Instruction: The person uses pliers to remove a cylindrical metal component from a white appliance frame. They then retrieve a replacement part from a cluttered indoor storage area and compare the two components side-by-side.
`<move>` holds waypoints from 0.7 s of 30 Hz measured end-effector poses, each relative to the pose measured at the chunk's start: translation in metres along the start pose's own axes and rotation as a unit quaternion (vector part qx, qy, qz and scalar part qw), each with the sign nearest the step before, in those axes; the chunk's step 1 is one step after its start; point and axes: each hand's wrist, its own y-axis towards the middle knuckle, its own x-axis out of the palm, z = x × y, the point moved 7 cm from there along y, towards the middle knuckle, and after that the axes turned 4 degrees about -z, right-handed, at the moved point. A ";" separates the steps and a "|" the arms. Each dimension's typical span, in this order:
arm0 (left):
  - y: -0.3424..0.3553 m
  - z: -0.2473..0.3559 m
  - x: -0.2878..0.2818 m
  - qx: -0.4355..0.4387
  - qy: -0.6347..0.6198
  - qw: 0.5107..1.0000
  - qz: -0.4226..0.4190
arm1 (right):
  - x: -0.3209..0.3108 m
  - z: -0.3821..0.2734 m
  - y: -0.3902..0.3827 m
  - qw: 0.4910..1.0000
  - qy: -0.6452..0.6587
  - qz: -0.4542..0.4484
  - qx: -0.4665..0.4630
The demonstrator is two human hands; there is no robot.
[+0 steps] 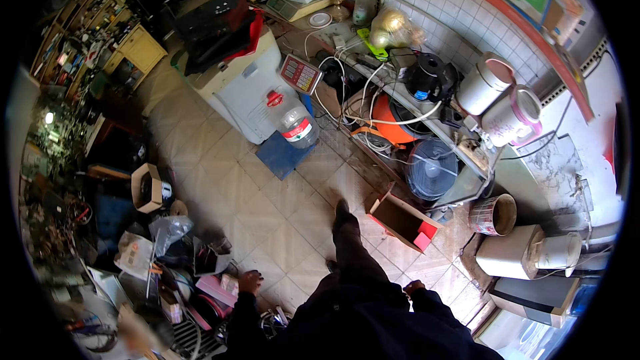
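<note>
My left hand (251, 281) hangs low beside the clutter on the left, close to a pink box (217, 291). Its fingers look loosely bent and apart, with nothing seen in them. On the other side of my body, my right hand (415, 287) hangs with its fingers curled in, and no object shows in it. An open red cardboard box (405, 219) lies on the tiled floor ahead of that hand. One dark shoe (342, 208) is stretched forward on the tiles between the box and the clutter.
Ahead stand a large clear bottle (293, 120) with a red cap and a white chest (243, 80) piled with dark things. Along the right runs a cable-strewn shelf with a black kettle (427, 75). A paint-stained bucket (492, 215) stands below. Piled goods line the left.
</note>
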 end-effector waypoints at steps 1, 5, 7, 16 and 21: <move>0.016 0.050 0.003 -0.005 0.024 0.999 0.045 | -0.010 -0.026 0.001 1.000 0.020 -0.004 0.021; 0.079 0.200 0.027 0.017 0.007 0.999 0.036 | -0.029 -0.142 0.052 0.997 -0.060 -0.055 -0.007; 0.120 0.255 0.036 0.059 0.116 0.991 0.027 | -0.056 -0.236 0.070 0.986 -0.126 0.016 -0.108; 0.258 0.640 0.097 0.303 0.425 0.839 0.153 | -0.255 -0.598 0.038 0.929 0.152 0.140 -0.309; 0.374 0.778 0.109 0.399 0.492 0.731 0.255 | -0.321 -0.722 0.092 0.926 0.149 0.184 -0.293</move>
